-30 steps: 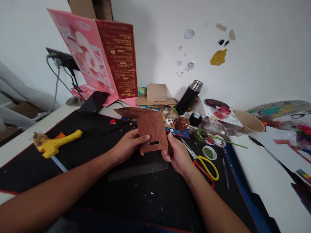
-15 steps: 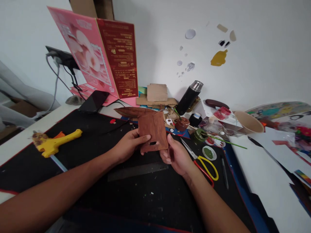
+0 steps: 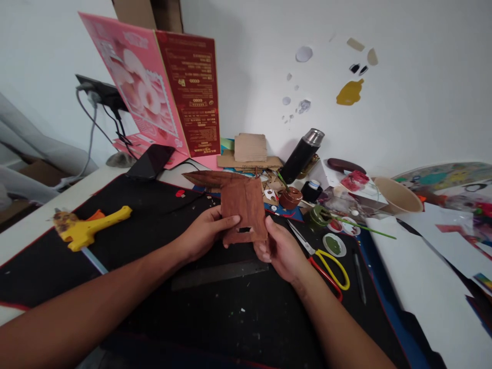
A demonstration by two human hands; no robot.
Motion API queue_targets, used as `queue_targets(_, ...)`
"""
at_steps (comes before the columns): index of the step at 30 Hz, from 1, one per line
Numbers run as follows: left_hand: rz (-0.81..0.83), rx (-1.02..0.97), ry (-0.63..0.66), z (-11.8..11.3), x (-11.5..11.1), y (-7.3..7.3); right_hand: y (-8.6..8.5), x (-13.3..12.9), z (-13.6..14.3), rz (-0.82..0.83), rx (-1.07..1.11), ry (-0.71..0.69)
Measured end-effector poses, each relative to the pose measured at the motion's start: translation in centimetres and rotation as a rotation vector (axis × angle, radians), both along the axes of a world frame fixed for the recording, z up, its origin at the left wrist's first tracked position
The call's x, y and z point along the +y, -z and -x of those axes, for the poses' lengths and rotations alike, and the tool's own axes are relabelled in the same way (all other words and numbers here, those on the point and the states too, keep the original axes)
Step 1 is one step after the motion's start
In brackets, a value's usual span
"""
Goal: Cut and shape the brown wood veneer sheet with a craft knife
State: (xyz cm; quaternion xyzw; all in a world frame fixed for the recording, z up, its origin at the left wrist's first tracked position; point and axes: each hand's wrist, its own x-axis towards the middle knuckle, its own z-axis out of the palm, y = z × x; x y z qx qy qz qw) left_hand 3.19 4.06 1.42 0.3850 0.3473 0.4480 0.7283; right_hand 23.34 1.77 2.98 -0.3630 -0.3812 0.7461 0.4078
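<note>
Both hands hold a reddish-brown painted panel [image 3: 249, 202], apparently cardboard, above the black mat. A small dark slot is cut near its lower edge. My left hand [image 3: 207, 230] grips the left side, thumb lying on the front face. The right edge is pinched by my right hand [image 3: 279, 246], its thumb along the side and fingers partly behind. A pointed brown piece [image 3: 203, 178], shaped like a long leaf, sticks out behind the panel to the left; whether the two are joined I cannot tell. Scissors with red and yellow handles [image 3: 332, 269] lie just right of my right hand.
A yellow glue gun [image 3: 90, 230] lies at the left. Behind the hands are a black flask [image 3: 302, 156], a brown paint jar [image 3: 291, 198], a green paint jar [image 3: 318, 216] and stacked cardboard [image 3: 250, 147]. A clear ruler [image 3: 219, 274] and a dark pen [image 3: 360, 277] rest on the mat.
The whole view has shifted slightly, so things appear a little further right. Both hands keep their hold on the brown panel, which stays nearly in place.
</note>
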Motion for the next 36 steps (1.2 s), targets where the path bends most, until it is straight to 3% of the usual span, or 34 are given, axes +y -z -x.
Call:
queue_targets(7,-0.027,0.012,-0.019,0.0,0.0,-0.2,0.1,-0.1,0.2,-0.012,-0.043,0.067)
queue_targets(13,-0.032,0.016,-0.018,0.0,-0.2,-0.6,0.4,-0.4,0.7,-0.167,-0.156,0.054)
queue_targets(22,-0.027,0.048,0.125,0.1,-0.3,-1.1,0.8,0.0,0.4,-0.227,-0.213,0.207)
queue_targets(36,-0.156,0.203,-0.019,0.0,0.0,-0.8,0.2,-0.2,0.4,-0.279,-0.321,0.163)
